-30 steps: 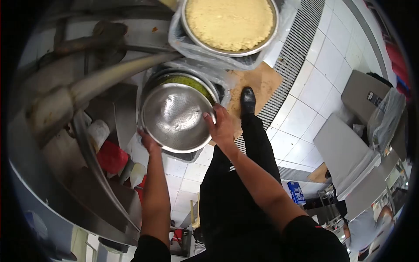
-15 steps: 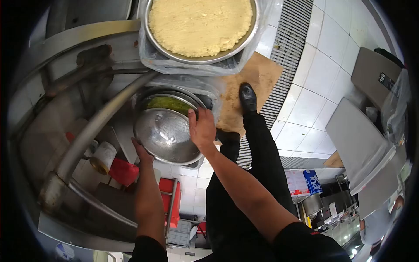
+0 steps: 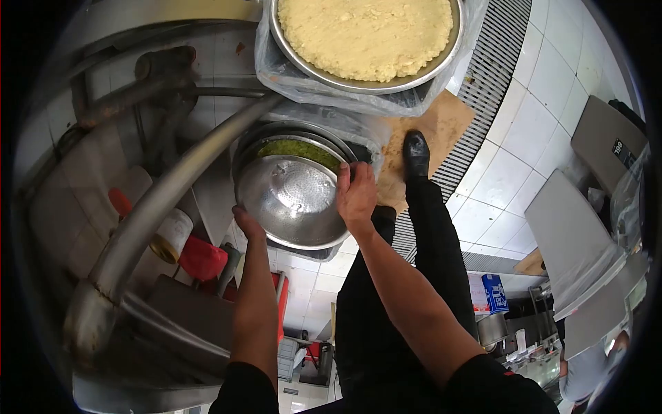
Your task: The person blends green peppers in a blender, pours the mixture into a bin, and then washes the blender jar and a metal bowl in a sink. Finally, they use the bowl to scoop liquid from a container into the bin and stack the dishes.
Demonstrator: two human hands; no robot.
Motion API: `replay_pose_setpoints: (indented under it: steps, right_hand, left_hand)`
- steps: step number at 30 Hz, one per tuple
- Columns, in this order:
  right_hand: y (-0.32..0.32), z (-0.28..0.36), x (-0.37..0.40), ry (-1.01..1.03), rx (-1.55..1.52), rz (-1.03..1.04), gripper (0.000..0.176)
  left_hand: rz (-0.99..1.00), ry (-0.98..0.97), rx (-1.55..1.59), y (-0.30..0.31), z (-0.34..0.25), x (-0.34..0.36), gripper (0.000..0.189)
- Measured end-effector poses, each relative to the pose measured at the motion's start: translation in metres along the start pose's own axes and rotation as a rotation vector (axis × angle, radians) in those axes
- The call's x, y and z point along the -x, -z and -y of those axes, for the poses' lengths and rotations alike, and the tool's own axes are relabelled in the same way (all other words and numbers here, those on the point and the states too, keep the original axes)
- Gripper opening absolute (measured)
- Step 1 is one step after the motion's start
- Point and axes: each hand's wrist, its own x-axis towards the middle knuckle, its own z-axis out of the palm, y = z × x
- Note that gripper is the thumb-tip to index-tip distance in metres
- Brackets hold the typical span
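A shiny perforated metal colander (image 3: 293,203) is held over a stack of round metal bowls, its dimpled side facing me. My right hand (image 3: 357,196) grips its right rim, with the thumb on the near side. On the opposite rim, my left hand (image 3: 249,224) is curled round the edge, its fingers mostly hidden beneath. Behind the colander a strip of green food (image 3: 300,150) shows inside a metal bowl (image 3: 317,130). Farther ahead stands a wide round pan (image 3: 369,88) of crumbly yellow mixture, on a plastic-covered surface.
A thick metal pipe (image 3: 172,179) curves along my left. Below it are a tin can (image 3: 171,234) and a red object (image 3: 203,259). A cardboard sheet (image 3: 441,131) and a floor grate (image 3: 493,65) lie near my foot. Grey containers (image 3: 565,234) stand to the right.
The view has shifted, so the pan, bowls and pipe appear farther right. Both hands keep hold of the colander, which has moved slightly up and right in view.
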Motion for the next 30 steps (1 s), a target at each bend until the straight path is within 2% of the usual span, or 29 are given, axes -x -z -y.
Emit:
replay_pose_setpoints:
  steps: [4, 7, 8, 10, 14, 16, 18, 20, 22, 26, 29, 30]
  right_hand:
    - [-0.006, -0.004, -0.002, -0.047, 0.002, 0.01, 0.026]
    - [-0.008, -0.005, -0.003, -0.028, -0.015, 0.016, 0.028]
    - [-0.009, -0.005, -0.003, -0.053, -0.036, 0.029, 0.034]
    - [-0.008, -0.004, -0.003, -0.082, -0.052, 0.04, 0.04]
    - [-0.009, -0.005, -0.007, -0.073, -0.03, 0.055, 0.042]
    - [-0.008, -0.006, -0.004, -0.07, -0.025, 0.07, 0.043]
    - [-0.011, -0.004, -0.008, -0.151, 0.12, 0.103, 0.039]
    - [-0.011, -0.005, -0.008, -0.157, 0.12, 0.109, 0.041]
    - [-0.012, -0.003, -0.005, -0.147, 0.105, 0.111, 0.042]
    - [-0.006, -0.001, -0.005, -0.123, 0.074, 0.073, 0.042]
    - [-0.002, 0.004, -0.003, -0.101, 0.038, 0.095, 0.043]
    - [-0.001, 0.003, -0.001, -0.101, 0.034, 0.104, 0.042]
  left_hand:
    - [-0.116, -0.004, -0.151, -0.001, 0.005, -0.007, 0.059]
    - [-0.153, -0.02, -0.142, -0.001, 0.011, -0.013, 0.056]
    - [-0.152, -0.018, -0.143, 0.0, 0.013, -0.016, 0.056]
    - [-0.212, -0.126, -0.542, 0.006, 0.021, -0.024, 0.054]
    - [-0.282, -0.134, -0.643, 0.0, 0.024, -0.028, 0.052]
    - [-0.337, -0.393, -1.038, 0.007, 0.032, -0.03, 0.026]
    - [-0.371, -0.402, -1.077, 0.005, 0.034, -0.033, 0.024]
    - [-0.405, -0.41, -1.111, -0.001, 0.034, -0.028, 0.021]
    - [-0.443, -0.397, -1.382, -0.007, 0.024, -0.022, 0.016]
    - [-0.414, -0.378, -1.35, -0.015, 0.009, -0.009, 0.019]
    - [-0.402, -0.436, -1.29, -0.001, 0.018, -0.017, 0.019]
    - [-0.344, -0.429, -1.233, 0.002, 0.018, -0.018, 0.023]
